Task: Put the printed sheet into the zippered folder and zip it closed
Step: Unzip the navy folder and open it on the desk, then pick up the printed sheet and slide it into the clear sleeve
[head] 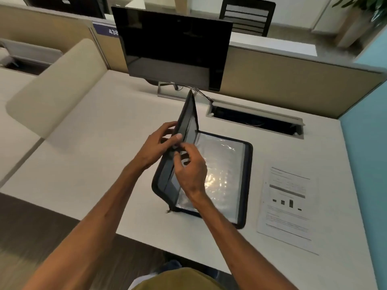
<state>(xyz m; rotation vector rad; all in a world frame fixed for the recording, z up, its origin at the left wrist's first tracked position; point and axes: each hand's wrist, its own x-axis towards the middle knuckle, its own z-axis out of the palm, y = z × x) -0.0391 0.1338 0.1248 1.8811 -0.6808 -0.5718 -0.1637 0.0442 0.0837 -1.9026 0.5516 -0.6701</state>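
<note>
A dark zippered folder (246, 164) lies unzipped on the white desk, its right half flat with shiny clear sleeves (222, 176) facing up. Its left cover (187, 118) stands nearly upright. My left hand (161, 143) grips that raised cover at its outer edge, thumb on the inside. My right hand (189, 166) pinches the cover's inner edge just below the left thumb, over the sleeves. The printed sheet (288, 204), white with text and a small bar chart, lies flat on the desk to the right of the folder, touching neither hand.
A black monitor (173, 47) stands behind the folder, cables trailing from its base. An open cable tray slot (255, 120) sits at the back right. A beige divider panel (56, 84) rises on the left. The desk's front edge (146, 239) runs below the folder.
</note>
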